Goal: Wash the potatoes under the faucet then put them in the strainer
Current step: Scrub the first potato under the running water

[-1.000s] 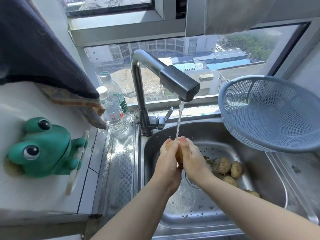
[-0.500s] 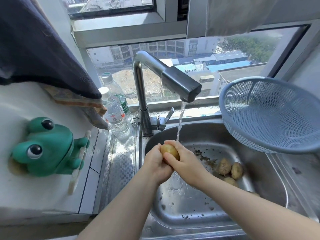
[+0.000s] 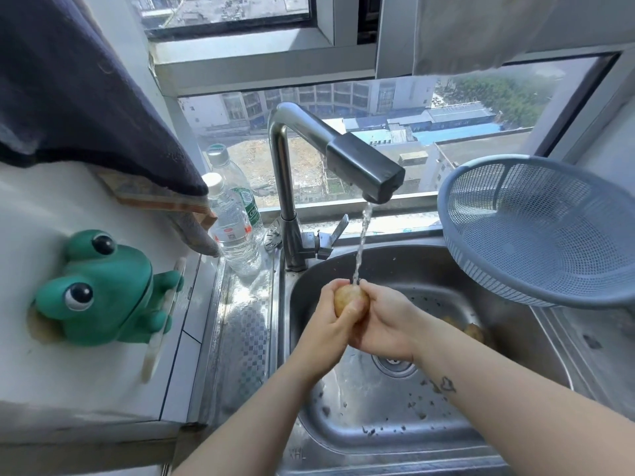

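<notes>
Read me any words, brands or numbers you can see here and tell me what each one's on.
"KHL", stamped on the sink's front rim; the first letter is faint.
"C" and perhaps more letters on the rear bottle's green label: mostly hidden.
Front bottle's label: red mark and a square code, too small to read.
Nothing readable on the strainer or faucet.

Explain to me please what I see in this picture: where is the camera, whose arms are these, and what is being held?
No machine is here. A person wears the camera on the head, so it looks down at their own bare arms. The left hand and right hand together hold one potato under water running from the faucet, above a metal sink. More potatoes lie in the sink behind the right arm. The blue strainer at the right looks empty. Left stand two water bottles and a green frog toy.
</notes>
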`<state>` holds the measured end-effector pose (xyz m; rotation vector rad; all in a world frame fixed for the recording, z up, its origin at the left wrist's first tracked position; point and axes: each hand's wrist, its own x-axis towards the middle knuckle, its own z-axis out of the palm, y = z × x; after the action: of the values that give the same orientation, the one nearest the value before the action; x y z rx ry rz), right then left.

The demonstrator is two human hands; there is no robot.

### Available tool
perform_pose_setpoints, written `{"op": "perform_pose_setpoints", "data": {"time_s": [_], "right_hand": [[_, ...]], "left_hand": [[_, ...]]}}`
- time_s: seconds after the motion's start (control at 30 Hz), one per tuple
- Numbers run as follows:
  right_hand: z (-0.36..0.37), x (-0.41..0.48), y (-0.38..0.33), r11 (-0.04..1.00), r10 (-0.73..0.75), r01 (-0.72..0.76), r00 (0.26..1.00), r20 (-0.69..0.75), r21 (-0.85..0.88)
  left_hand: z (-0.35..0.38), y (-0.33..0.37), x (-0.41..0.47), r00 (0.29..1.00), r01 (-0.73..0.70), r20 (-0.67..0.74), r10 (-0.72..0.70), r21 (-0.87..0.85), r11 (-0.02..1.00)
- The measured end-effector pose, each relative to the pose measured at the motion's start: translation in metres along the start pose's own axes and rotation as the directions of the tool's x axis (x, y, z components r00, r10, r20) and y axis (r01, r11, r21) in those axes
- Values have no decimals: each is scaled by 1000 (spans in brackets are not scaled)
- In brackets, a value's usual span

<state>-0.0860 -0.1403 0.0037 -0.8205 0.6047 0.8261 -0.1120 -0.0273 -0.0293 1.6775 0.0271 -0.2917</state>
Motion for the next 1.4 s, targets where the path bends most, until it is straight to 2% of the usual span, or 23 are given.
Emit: {"op": "perform_pose_setpoints", "data": {"time_s": [0.13, 0.2, 0.27, 0.33, 0.4, 0.47, 0.5, 0.53, 0.67, 0.8, 0.9, 0.97, 1.07, 1.17, 1.3, 1.4], "right_hand": [[1, -12, -2, 991, -67, 80, 991, 115, -110], [3, -14, 0, 957, -107, 131, 989, 102, -259], [3, -15, 3, 875, -195, 201, 979, 59, -441], [2, -16, 3, 701, -283, 246, 957, 56, -669], [-2, -20, 3, 428, -355, 261, 929, 104, -865], [-6, -27, 4, 188, -352, 269, 916, 191, -945], [-8, -29, 6, 124, -351, 288, 908, 229, -950], [-9, -29, 6, 102, -369, 313, 893, 256, -944], [-12, -18, 8, 211, -539, 416, 804, 250, -884], [-6, -5, 9, 270, -613, 399, 773, 163, -876], [-6, -3, 7, 338, -572, 431, 800, 182, -837], [-8, -9, 4, 388, -505, 454, 833, 227, -802], [-10, -17, 2, 355, -429, 404, 872, 237, -843], [-6, -18, 0, 343, -490, 399, 849, 201, -850], [-2, -17, -1, 397, -511, 392, 846, 156, -830], [-2, -14, -1, 477, -507, 389, 854, 115, -788]], "left_hand": [[8, 9, 10, 984, 53, -146, -99, -293, 955], [14, 13, 16, 955, 130, -181, -236, -461, 878], [17, 19, 18, 911, 244, -127, -393, -603, 759], [17, 26, 20, 875, 345, -16, -484, -681, 646], [13, 29, 24, 850, 408, 59, -523, -701, 584], [9, 30, 27, 830, 450, 120, -544, -722, 527], [6, 31, 26, 815, 473, 150, -559, -729, 494], [5, 31, 26, 803, 493, 174, -570, -731, 471], [6, 35, 28, 789, 512, 151, -596, -697, 502], [16, 30, 28, 817, 431, 90, -570, -753, 498], [16, 22, 30, 812, 414, 94, -576, -788, 455], [12, 22, 30, 785, 457, 95, -612, -756, 469], [10, 26, 28, 764, 467, 67, -642, -743, 479], [24, 37, 24, 772, 401, -41, -635, -743, 536], [32, 42, 21, 808, 314, -121, -576, -739, 596], [37, 41, 15, 795, 312, -153, -586, -726, 613]]}}
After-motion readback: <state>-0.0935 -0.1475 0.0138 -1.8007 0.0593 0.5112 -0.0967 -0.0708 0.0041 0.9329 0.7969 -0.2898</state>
